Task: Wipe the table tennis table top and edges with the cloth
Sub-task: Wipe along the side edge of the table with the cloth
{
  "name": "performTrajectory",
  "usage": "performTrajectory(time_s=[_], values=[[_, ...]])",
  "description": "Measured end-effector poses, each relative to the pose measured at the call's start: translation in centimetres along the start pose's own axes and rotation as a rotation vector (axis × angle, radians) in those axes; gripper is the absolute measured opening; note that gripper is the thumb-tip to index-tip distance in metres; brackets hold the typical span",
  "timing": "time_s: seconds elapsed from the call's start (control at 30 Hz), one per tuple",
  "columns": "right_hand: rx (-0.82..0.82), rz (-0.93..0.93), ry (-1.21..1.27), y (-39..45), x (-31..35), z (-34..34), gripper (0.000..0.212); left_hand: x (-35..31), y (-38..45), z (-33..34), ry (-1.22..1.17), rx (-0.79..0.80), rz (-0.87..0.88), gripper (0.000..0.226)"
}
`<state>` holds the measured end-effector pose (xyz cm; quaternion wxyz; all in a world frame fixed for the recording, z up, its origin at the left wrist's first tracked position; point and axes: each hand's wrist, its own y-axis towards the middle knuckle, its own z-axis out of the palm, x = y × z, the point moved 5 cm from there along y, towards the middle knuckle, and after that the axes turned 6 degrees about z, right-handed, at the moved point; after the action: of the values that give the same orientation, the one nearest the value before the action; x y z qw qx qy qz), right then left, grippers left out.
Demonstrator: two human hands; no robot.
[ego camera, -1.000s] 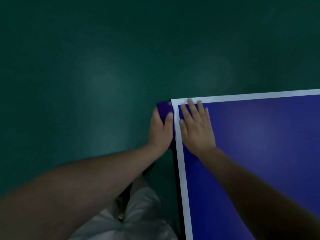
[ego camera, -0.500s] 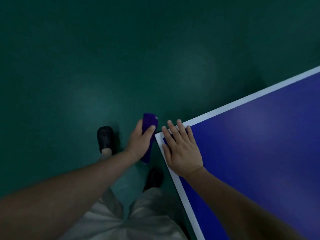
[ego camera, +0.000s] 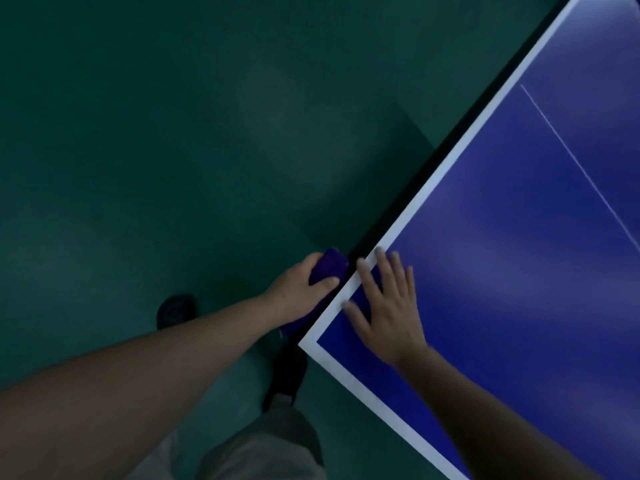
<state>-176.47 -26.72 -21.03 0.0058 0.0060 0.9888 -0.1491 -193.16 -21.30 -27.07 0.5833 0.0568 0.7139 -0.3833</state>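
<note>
head view, left hand (ego camera: 300,285) gripping bunched purple cloth (ego camera: 329,266) against table edge, right hand (ego camera: 388,306) spread flat on glossy blue table (ego camera: 519,271)

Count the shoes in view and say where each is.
2. One dark shoe is on the green floor left of the left forearm; the other shoe is just below the table corner, above the trouser leg.

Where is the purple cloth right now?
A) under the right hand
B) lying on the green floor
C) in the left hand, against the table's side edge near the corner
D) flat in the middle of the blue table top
C: the left hand grips the purple cloth against the table's side edge, while the right hand lies flat on the blue table top.
</note>
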Motion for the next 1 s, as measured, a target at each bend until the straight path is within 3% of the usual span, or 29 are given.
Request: performTrajectory(time_s=[0.07,0.2,0.4,0.57,0.67,0.83,1.0], values=[[-0.001,0.121,0.043,3.1,-1.6,-0.9,0.074,-0.4,1.1,-0.1,-0.017,0.014,-0.015,0.050],[-0.073,0.256,0.156,6.6,-2.6,-1.0,0.071,0.9,-0.6,0.2,-0.102,0.043,-0.059,0.031],[-0.123,0.248,0.152,6.8,-2.7,-0.7,0.069,0.6,0.7,0.1,-0.021,0.124,0.052,0.038],[-0.156,0.256,0.191,6.7,-2.8,-1.1,0.064,-3.6,8.9,0.7,0.112,-0.021,0.062,0.047],[-0.174,0.252,0.219,6.7,-3.0,-1.2,0.060,-3.7,8.8,0.7,0.017,-0.055,0.099,0.046],[-0.195,0.247,0.262,6.6,-3.0,-1.1,0.061,-1.6,3.7,0.5,0.079,0.012,0.187,0.052],[-0.216,0.259,0.294,6.8,-2.8,-1.4,0.062,-5.0,10.5,1.3,0.081,0.033,0.249,0.053]])
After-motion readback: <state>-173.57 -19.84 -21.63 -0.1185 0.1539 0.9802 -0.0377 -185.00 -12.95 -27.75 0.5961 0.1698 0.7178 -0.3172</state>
